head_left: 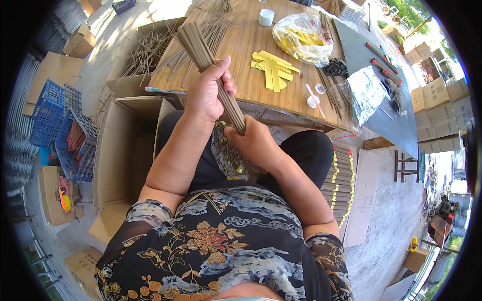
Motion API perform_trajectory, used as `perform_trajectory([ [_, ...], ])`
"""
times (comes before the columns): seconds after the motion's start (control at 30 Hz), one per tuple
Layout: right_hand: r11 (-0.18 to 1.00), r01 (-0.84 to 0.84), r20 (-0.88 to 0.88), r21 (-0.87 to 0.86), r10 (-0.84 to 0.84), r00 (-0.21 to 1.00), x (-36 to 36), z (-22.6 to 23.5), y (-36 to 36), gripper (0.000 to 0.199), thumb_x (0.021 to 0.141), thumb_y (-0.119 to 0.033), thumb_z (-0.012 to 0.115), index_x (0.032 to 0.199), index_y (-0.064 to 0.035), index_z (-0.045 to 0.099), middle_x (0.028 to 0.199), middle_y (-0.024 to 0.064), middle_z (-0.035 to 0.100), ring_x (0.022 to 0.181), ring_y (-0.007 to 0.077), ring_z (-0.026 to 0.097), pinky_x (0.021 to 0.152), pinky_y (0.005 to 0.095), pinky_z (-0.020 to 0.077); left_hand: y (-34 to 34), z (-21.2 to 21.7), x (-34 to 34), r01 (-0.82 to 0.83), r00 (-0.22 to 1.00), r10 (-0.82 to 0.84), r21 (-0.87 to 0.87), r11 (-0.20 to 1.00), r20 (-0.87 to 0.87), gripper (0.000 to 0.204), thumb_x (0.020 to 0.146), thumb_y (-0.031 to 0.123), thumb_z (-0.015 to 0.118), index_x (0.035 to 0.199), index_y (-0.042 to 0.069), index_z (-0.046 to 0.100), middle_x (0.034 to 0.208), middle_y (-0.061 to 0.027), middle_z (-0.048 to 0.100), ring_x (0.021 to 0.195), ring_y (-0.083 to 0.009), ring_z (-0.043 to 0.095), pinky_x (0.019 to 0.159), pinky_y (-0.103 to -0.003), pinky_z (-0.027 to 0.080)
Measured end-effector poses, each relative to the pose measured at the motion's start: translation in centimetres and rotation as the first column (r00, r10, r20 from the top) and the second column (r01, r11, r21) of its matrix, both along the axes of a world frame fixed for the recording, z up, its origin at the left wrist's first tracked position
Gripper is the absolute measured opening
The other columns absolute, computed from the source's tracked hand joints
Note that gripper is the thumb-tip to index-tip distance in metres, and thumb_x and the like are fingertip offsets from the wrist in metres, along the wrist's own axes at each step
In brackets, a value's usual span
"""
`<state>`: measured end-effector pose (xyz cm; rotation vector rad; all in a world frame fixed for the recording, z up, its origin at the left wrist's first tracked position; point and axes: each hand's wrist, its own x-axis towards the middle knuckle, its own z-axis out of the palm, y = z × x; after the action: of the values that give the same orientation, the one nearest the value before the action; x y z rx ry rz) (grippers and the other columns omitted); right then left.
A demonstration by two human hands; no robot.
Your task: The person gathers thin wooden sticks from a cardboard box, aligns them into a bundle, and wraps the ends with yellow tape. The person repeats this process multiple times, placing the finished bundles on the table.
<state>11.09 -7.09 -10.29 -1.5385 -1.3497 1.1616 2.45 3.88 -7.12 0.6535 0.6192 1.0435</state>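
A thick bundle of thin brown sticks [198, 45] slants from the upper left down toward my lap. My left hand [207, 90] is wrapped around its middle, thumb up. My right hand [253, 143] grips the bundle's lower end just below the wooden table [241, 50] edge. Loose sticks [150, 47] lie spread on the table's left side. Yellow paper strips [273, 70] lie flat in the middle of the table, and a clear bag of more yellow strips [301, 37] sits beyond them.
An open cardboard box [125, 150] stands at my left, blue plastic crates [60, 125] beyond it. Wrapped stick bundles with yellow bands [341, 180] are stacked at my right. A white tape roll [266, 16], small lids [314, 100] and a dark board [371, 85] lie on the table.
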Motion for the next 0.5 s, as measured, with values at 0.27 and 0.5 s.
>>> perform_trajectory([
  [0.27, 0.921, -0.367, -0.597, -0.133, 0.222, 0.771, 0.7, 0.6, 0.3, 0.022, 0.082, -0.019, 0.059, 0.079, -0.0013, 0.047, 0.055, 0.0019, 0.051, 0.042, 0.0096, 0.050, 0.038, 0.0222, 0.0369, 0.8, -0.4, -1.6, 0.377, 0.835, -0.438, 0.234, 0.896, 0.334, 0.017, 0.084, 0.024, 0.058, 0.075, 0.012, 0.049, 0.054, 0.0048, 0.041, 0.041, -0.0052, 0.037, 0.039, -0.021, 0.032],
  [0.5, 0.998, 0.049, 0.228, 0.037, -0.057, 0.972, -0.7, -1.3, 0.8, 0.031, 0.078, -0.024, 0.062, 0.077, 0.0035, 0.047, 0.061, 0.0140, 0.054, 0.061, 0.0246, 0.058, 0.058, 0.0386, 0.0447, 1.0, -1.0, -1.4, -0.013, 0.999, 0.010, 0.057, 0.998, 0.050, 0.018, 0.084, 0.022, 0.058, 0.072, 0.012, 0.050, 0.054, 0.0040, 0.043, 0.043, -0.0065, 0.041, 0.041, -0.022, 0.033],
])
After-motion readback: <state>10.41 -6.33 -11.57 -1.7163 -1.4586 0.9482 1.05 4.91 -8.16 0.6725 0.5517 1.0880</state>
